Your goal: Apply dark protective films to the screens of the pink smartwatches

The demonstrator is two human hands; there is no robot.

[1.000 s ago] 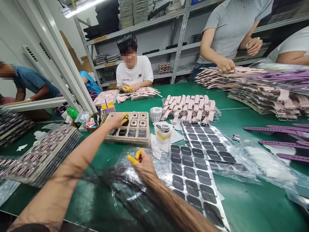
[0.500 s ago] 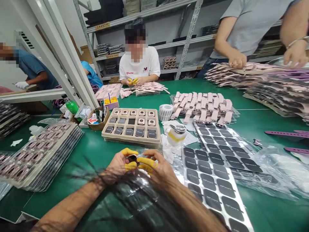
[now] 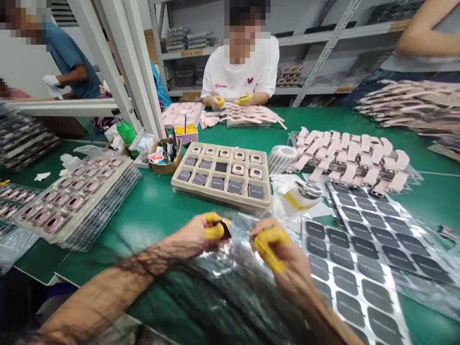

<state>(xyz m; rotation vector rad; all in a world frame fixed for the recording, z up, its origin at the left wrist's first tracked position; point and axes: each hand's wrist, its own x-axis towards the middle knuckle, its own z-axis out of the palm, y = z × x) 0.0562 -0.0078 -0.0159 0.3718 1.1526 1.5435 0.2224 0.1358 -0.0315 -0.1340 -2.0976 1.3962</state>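
Observation:
My left hand [image 3: 204,232], with yellow finger covers, pinches a small dark watch case [image 3: 226,229] at its edge. To the right, apart from it, my right hand [image 3: 275,244] has its fingers curled, also in yellow covers; its fingertips are blurred, and whether they hold anything cannot be seen. Behind both hands stands a beige tray [image 3: 219,197] of watch cases, some covered with dark square films and some with bare round backs. Right of my right hand lies a silver sheet of dark square stickers [image 3: 345,280].
Stacked trays of pink cases [image 3: 75,191] stand left. A sticker roll [image 3: 282,158], a yellow-banded jar [image 3: 300,196] and pink straps [image 3: 354,155] lie behind on the right. A person in a white shirt [image 3: 240,69] works across the table. Clear plastic [image 3: 233,254] lies under my hands.
My right hand has come away from the watch case and moved right, while my left hand keeps it. The camera view has shifted, so the table's objects sit elsewhere in the picture.

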